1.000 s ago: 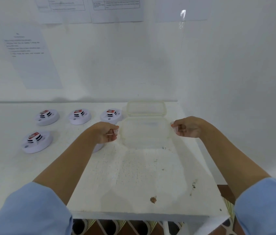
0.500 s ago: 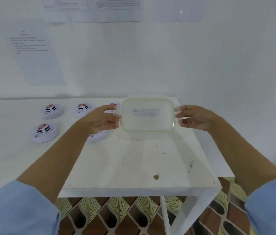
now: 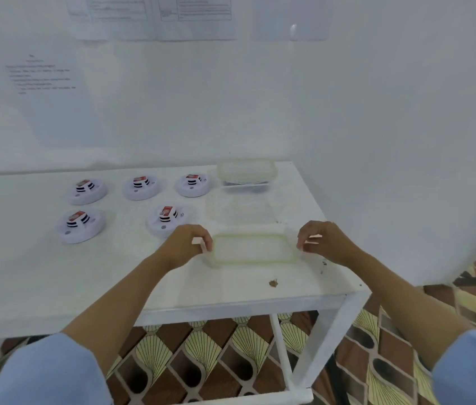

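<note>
A clear rectangular lid (image 3: pixel 253 248) with a pale green seal lies flat just above or on the white table (image 3: pixel 231 287), near its front edge. My left hand (image 3: pixel 185 245) pinches the clip flap at the lid's left end. My right hand (image 3: pixel 323 242) pinches the flap at its right end. Just behind the lid stands a clear open box (image 3: pixel 241 211), hard to make out against the white top. Whether the lid touches the table I cannot tell.
A second clear box (image 3: pixel 245 173) with its lid on stands at the back by the wall. Several white round smoke detectors (image 3: pixel 169 219) lie in two rows to the left. A brown speck (image 3: pixel 273 283) marks the table front. The table's right edge is close to my right hand.
Both hands lifted the lid off the open box, tilted it up, then brought it toward me and down flat in front of the box. The view has tipped downward.
</note>
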Tool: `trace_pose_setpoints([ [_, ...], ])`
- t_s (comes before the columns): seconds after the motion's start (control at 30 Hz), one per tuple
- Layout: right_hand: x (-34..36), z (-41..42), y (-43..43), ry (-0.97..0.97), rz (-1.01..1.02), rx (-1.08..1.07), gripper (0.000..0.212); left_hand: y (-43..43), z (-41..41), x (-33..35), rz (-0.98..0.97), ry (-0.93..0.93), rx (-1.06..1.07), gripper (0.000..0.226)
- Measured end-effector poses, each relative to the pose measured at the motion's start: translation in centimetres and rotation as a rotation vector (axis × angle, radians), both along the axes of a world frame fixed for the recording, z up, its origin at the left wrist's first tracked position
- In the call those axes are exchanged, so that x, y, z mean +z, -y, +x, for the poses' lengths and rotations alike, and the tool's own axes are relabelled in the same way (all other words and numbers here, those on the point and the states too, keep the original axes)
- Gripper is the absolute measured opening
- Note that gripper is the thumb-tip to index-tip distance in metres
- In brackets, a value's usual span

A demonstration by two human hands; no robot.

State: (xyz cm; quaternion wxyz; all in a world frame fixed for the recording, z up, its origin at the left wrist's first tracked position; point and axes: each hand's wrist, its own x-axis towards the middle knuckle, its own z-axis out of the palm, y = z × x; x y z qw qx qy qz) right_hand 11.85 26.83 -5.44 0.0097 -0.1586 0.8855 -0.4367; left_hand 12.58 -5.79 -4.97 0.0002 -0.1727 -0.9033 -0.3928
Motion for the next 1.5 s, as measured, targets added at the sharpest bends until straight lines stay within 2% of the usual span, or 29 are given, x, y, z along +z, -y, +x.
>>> trace_pose_setpoints([
  [0.07,-0.8,0.2,0.1,-0.013,0.088,0.016,0.019,0.0,0.0,-0.8,-0.028,0.004,-0.013,0.052],
  [0.17,-1.3,0.2,0.0,-0.034,0.173,-0.004,0.032,-0.1,-0.3,-1.5,-0.085,0.022,-0.003,0.056],
  [0.27,-1.0,-0.3,0.0,0.061,0.159,-0.065,0.037,-0.5,-0.6,-1.6,-0.031,0.079,0.101,0.036],
  [0.37,-0.7,-0.8,0.4,0.224,0.002,-0.082,0.023,-0.9,-0.4,-1.0,0.178,0.301,0.168,0.015],
  [0.4,-0.6,-0.9,0.5,0.272,-0.02,-0.071,0.018,-1.0,-0.4,-0.8,0.154,0.35,0.153,0.015],
  [0.47,-0.7,-1.2,0.8,0.315,0.014,-0.064,0.02,-1.1,-0.5,-0.7,0.075,0.374,0.145,0.025],
  [0.57,-0.6,-1.8,1.6,0.304,0.071,-0.058,0.026,-1.5,-1.1,-0.5,0.068,0.349,0.19,0.032],
  [0.9,-0.5,-3.7,1.6,0.327,0.02,-0.053,0.021,-1.5,-2.8,-0.3,0.073,0.404,0.196,0.038],
  [1.03,0.0,-4.6,1.1,0.362,0.017,0.008,0.02,-1.7,-3.7,0.6,-0.035,0.459,0.154,0.035],
  [1.13,1.7,-6.1,0.3,0.332,-0.074,-0.043,0.015,-1.5,-5.8,1.8,0.012,0.392,0.275,0.023],
  [1.27,3.8,-9.7,-0.3,0.368,-0.432,-0.177,0.005,-1.8,-9.1,3.4,0.242,0.273,0.457,0.003],
  [1.33,4.3,-11.9,0.2,0.415,-0.582,-0.233,0.002,-2.3,-10.8,4.0,0.352,0.281,0.495,0.005],
  [1.43,4.5,-15.1,1.5,0.473,-0.649,-0.281,0.02,-2.9,-13.3,4.5,0.455,0.352,0.494,0.008],
  [1.5,4.5,-17.1,2.4,0.478,-0.596,-0.249,0.03,-2.9,-15.3,4.4,0.458,0.366,0.47,0.012],
])
